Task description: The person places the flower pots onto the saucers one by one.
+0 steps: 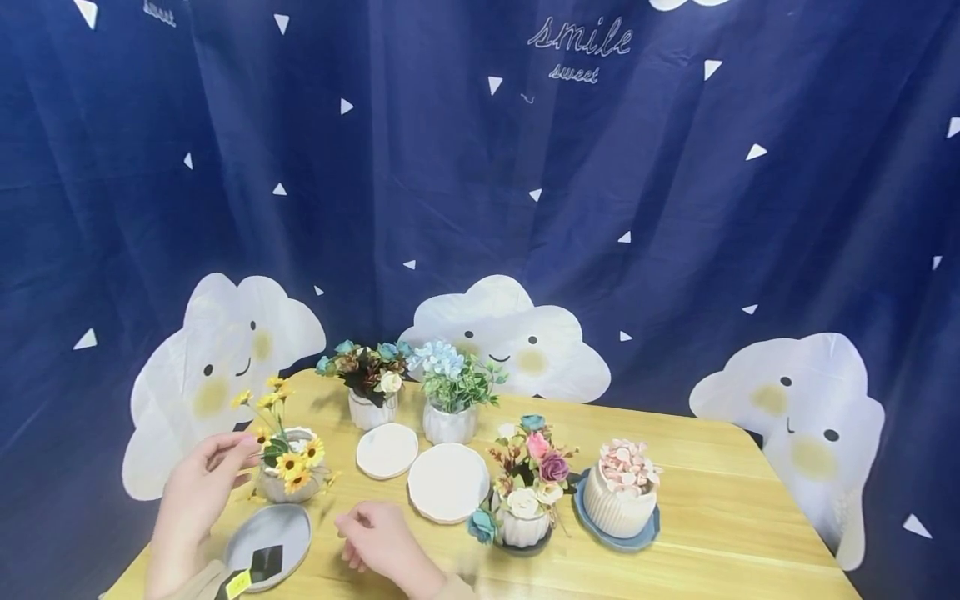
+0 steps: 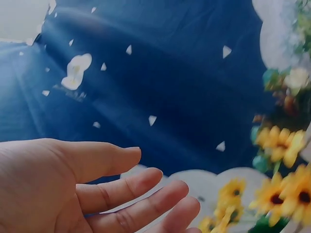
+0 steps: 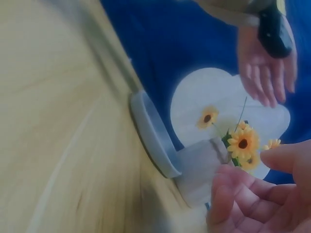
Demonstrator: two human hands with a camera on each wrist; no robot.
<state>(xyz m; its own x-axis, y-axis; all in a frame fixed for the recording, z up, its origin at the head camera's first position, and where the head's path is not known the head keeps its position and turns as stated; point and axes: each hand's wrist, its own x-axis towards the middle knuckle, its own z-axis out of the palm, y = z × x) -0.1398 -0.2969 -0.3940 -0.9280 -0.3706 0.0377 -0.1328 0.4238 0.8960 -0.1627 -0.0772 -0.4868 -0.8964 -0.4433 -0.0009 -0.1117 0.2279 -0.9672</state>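
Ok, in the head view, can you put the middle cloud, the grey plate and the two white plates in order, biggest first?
1. Middle cloud
2. Grey plate and front white plate: too alike to rank
3. Back white plate

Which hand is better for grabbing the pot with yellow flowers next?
Probably the left hand: it is right by the yellow flowers and holds nothing. The right hand looks empty too, but in the head view it is farther from their pot.
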